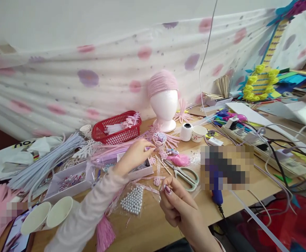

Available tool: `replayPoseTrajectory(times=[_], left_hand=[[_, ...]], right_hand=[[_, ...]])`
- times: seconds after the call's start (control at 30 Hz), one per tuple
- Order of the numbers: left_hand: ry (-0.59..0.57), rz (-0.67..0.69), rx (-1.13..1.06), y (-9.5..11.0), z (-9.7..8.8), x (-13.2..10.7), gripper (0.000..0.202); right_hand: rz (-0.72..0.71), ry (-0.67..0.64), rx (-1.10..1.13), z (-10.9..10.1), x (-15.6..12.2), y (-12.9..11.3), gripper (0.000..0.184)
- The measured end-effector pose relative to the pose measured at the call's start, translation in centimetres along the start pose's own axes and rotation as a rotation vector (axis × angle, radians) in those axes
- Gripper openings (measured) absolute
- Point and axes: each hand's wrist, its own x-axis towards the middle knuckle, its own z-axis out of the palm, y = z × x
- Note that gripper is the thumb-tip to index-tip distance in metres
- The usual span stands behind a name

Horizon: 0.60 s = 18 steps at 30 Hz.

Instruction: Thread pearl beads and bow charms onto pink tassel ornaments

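Picking: left hand [135, 154] pinches into small cup [159, 141], 11 o'clock from right hand [177, 206] clenched on tiny piece [164, 186]; next probably needs steady alignment.

Matt, smooth wooden tabletop [153, 227] down here, glossy pearl beads [133, 200] gleaming on it, scissors [184, 174] with bright metal blades and pale plastic handles, a red plastic basket [120, 134] in open mesh, smooth white paper cups [48, 217], a matt foam head [165, 105] capped in pink yarn [162, 82], and thin spotted cloth [90, 70] behind.

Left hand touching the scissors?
Apart. Head view shows a wide gap: the left hand is well to the left of the scissors.
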Motion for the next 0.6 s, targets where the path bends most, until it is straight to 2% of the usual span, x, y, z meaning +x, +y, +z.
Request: replayPoseTrajectory(times=[0.07, 0.1, 0.17, 0.23, 0.33, 0.4, 0.5, 0.6], left_hand=[[0.08, -0.033, -0.113, 0.4, -0.5, -4.0, 0.032], [0.132, -0.08, -0.315, 0.4, -0.3, -6.0, 0.037], [0.185, -0.124, -0.604, 0.4, 0.7, -9.6, 0.035], [0.308, -0.124, -0.711, 0.1, 2.0, -12.2, 0.026], [0.493, -0.02, -0.667, -1.3, 3.2, -14.5, 0.017], [0.558, 0.041, -0.533, -2.7, 3.0, -15.9, 0.017], [0.544, 0.124, -0.309, -5.1, 2.1, -18.3, 0.015], [0.46, 0.204, -0.185, -7.0, 1.6, -20.8, 0.019]], right_hand=[[0.025, -0.01, -0.015, 0.2, 0.4, 0.3, 0.03], [0.045, -0.018, -0.026, 0.4, 0.6, 0.5, 0.031], [0.096, -0.049, -0.044, 1.0, 1.0, 1.0, 0.034], [0.149, -0.083, -0.082, 1.7, 1.4, 1.6, 0.036], [0.197, -0.105, -0.209, 2.8, 1.9, 2.9, 0.037], [0.219, -0.123, -0.281, 3.4, 2.0, 3.7, 0.038], [0.282, -0.148, -0.371, 4.0, 1.8, 5.0, 0.041], [0.386, -0.163, -0.472, 4.3, 1.7, 6.2, 0.044]])
